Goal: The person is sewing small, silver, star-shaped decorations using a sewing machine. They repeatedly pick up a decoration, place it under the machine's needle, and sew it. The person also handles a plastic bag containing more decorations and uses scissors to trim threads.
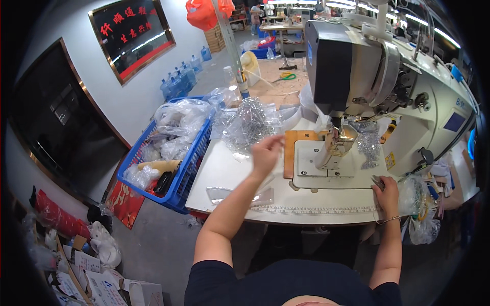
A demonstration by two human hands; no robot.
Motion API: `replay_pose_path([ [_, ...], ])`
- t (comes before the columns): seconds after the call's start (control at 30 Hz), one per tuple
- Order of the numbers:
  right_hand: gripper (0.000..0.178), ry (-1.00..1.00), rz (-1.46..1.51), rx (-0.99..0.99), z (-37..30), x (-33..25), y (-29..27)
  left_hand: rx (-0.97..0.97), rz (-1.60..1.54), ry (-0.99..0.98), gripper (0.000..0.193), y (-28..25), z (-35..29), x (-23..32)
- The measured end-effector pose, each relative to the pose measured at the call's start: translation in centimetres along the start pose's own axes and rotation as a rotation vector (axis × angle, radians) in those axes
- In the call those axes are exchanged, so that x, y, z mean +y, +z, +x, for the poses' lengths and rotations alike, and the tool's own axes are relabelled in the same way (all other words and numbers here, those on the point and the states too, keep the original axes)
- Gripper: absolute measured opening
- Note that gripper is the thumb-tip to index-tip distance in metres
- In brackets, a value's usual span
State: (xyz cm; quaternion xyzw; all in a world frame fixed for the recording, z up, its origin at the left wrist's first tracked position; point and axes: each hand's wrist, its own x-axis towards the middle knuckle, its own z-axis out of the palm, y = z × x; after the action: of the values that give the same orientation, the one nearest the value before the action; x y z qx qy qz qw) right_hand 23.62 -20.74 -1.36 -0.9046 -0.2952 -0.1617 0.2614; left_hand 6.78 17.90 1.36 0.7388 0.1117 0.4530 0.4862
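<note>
My left hand (268,155) is raised over the white sewing table (235,176), left of the sewing machine's needle area (334,148). Its fingers are bent together; any small thing between them is too blurred to make out. Just beyond it lies a heap of clear plastic pieces with silver glitter (250,125). At the table's right front, my right hand (388,193) is closed round small metal thread snips (377,182), tips pointing away from me. A clear flat plastic piece (219,194) lies near the front edge. More glittery plastic (368,145) sits under the machine arm.
A blue basket (186,178) full of clear plastic stands against the table's left side. Green-handled scissors (287,76) lie on the brown board behind. A printed ruler strip (316,209) follows the front edge. Plastic bags (421,229) hang at the right; cardboard boxes (97,275) crowd the left floor.
</note>
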Motion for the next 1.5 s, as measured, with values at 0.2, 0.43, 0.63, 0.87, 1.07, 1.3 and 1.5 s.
replay_pose_path([
  [0.2,0.037,-0.19,-0.039,0.203,-1.8,-2.5,1.0,0.323,0.59,-0.13,0.032,-8.3,15.3,-2.9],
  [0.43,0.029,-0.369,0.18,0.088,-5.3,-10.3,2.0,0.003,0.754,-0.415,0.054,-5.3,19.3,-1.8],
  [0.63,0.016,-0.658,0.493,-0.155,0.8,-19.1,4.4,0.283,-0.178,-0.172,0.047,-7.7,19.7,-1.5],
  [0.87,0.021,-0.389,0.756,0.027,15.6,-31.4,12.0,0.27,-1.434,-0.364,0.017,-14.3,10.0,-2.0],
  [1.07,0.033,-0.379,0.091,-0.34,22.3,-37.8,14.2,0.555,-1.548,-0.163,0.013,-16.3,5.0,-0.5],
  [1.3,0.025,0.25,1.331,-0.991,26.7,-39.5,14.2,0.846,-1.274,-0.129,0.042,-14.0,0.5,-0.4],
  [1.5,0.023,0.297,2.057,-0.794,20.9,-46.3,7.0,0.781,-1.148,-0.168,0.052,-7.6,-0.8,0.4],
])
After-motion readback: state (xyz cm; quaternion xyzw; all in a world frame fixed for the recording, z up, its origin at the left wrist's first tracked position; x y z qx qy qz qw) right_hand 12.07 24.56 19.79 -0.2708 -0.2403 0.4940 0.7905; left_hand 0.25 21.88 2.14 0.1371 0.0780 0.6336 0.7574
